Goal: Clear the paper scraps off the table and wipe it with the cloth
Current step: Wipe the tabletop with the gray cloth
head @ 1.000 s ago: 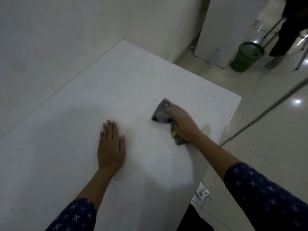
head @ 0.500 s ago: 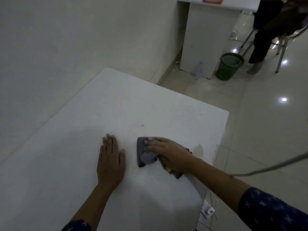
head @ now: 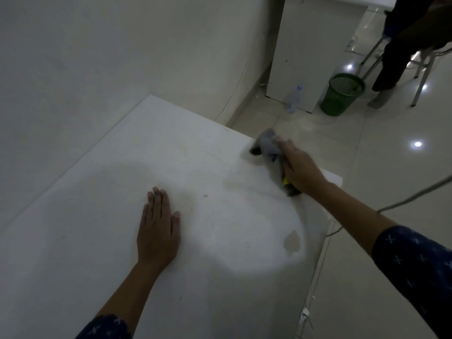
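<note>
Cloth has been swept from just beside the left hand out to the far right corner of the table, where it is blurred by motion. It is held bunched under the right hand, with fingers laid over and closed on it as far as the blur allows, and a dark and yellow end left showing at the wrist. The left hand is kept flat on the table, fingers straight and together, nothing held.

No paper scraps are seen on the tabletop, so that part is judged done and wiping is judged well under way. A pale stain near the right edge and a small dark speck mid-table are left uncleaned; the near and left stretches are probably still to be covered.

The cloth lies close to both the far edge and the right edge, so little room is left for a further push outward, and a return stroke toward the body is called for. Wide open surface is offered to the left, bounded by the wall. Beyond the right edge a cable hangs near the forearm and could be snagged. A bin and a bottle stand on the floor, well apart from the table.
</note>
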